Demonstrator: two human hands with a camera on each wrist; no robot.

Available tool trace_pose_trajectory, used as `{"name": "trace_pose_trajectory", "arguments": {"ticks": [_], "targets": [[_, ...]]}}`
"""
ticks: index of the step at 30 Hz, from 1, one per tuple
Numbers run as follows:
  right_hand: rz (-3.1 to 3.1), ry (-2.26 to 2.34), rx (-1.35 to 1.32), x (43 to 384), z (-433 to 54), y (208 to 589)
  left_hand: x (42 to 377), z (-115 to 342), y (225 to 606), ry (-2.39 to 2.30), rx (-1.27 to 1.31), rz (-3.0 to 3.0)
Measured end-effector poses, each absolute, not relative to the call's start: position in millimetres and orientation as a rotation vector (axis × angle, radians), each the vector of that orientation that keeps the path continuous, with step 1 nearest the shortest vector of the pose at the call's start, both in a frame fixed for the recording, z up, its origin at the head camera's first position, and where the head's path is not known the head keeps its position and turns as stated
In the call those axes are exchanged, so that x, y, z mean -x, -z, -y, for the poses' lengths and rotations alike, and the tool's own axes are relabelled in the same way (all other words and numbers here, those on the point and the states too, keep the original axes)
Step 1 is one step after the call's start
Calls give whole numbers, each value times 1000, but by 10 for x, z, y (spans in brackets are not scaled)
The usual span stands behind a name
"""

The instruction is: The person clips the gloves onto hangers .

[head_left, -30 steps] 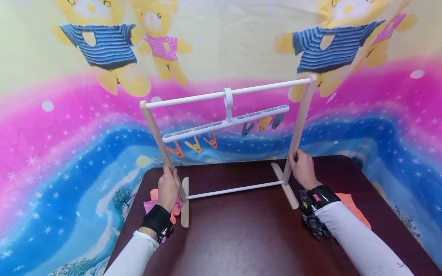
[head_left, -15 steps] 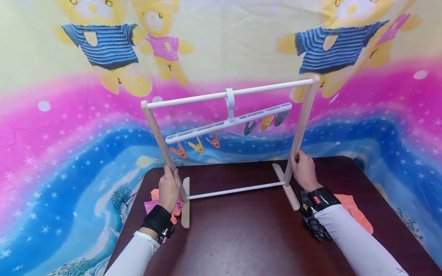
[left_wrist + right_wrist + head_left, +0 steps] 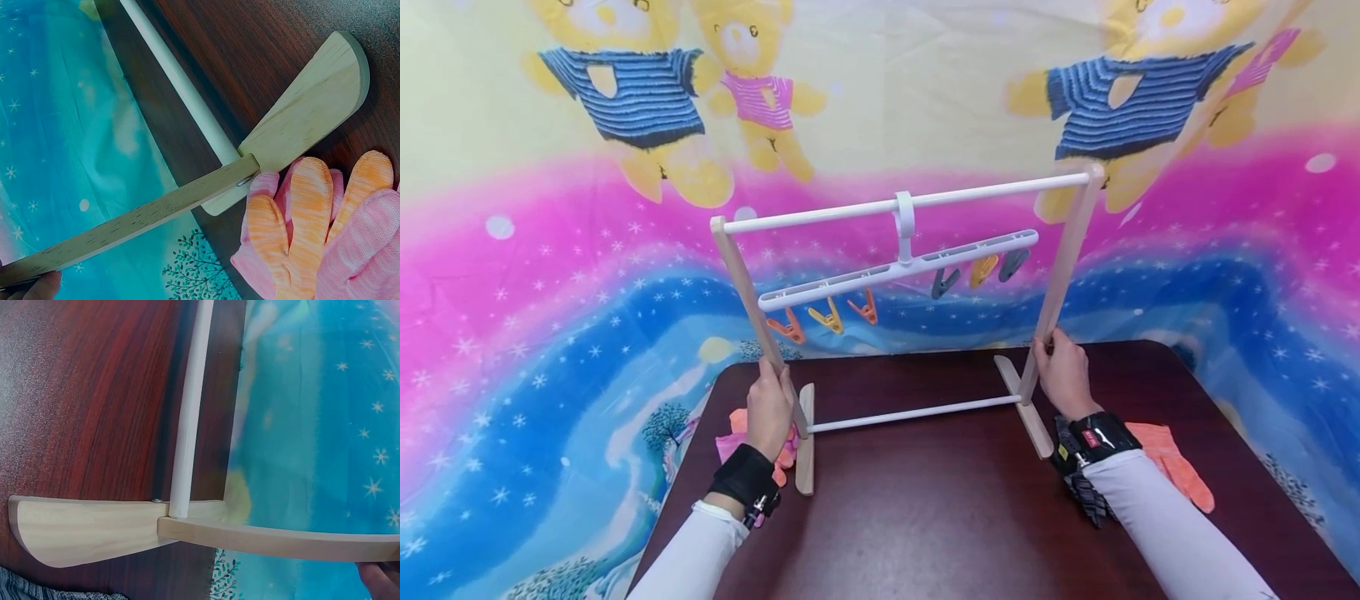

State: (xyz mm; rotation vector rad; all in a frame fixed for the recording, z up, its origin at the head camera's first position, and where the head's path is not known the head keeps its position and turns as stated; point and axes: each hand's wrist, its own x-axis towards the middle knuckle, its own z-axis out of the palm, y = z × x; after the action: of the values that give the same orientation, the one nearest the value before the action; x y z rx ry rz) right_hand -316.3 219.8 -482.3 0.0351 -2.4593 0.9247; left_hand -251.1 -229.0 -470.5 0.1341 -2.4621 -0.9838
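A small drying rack (image 3: 985, 193) of pale wood posts and white rods stands on the table. My left hand (image 3: 769, 408) grips its left post (image 3: 747, 292), fingers wrapped round it low down; in the left wrist view only some fingers (image 3: 45, 286) show at the corner. My right hand (image 3: 1064, 375) holds the right post (image 3: 1067, 258) at a similar height. From the top rod hangs a white hanger (image 3: 835, 287) by its hook, tilted with its right end higher. Several clothespins, orange (image 3: 787, 327), yellow (image 3: 827, 317) and grey (image 3: 945, 283), dangle from it.
Pink and orange gloves (image 3: 306, 206) lie beside the rack's left foot (image 3: 805, 467). Near my right wrist lie an orange glove (image 3: 1172, 467) and a dark striped one (image 3: 1084, 492). The dark wood table (image 3: 910, 517) meets a printed cloth backdrop (image 3: 880, 108) behind.
The hanger sways slightly on the top rod. The rack's right side shifts a little to the right in view, and the whole view drifts slightly. Both hands keep hold of the posts.
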Motion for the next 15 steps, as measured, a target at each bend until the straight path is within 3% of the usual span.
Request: {"name": "trace_pose_trajectory", "arguments": {"ticks": [15], "targets": [[2442, -936, -54, 3127, -2163, 4801, 2521, 2294, 4695, 997, -133, 2478]]}}
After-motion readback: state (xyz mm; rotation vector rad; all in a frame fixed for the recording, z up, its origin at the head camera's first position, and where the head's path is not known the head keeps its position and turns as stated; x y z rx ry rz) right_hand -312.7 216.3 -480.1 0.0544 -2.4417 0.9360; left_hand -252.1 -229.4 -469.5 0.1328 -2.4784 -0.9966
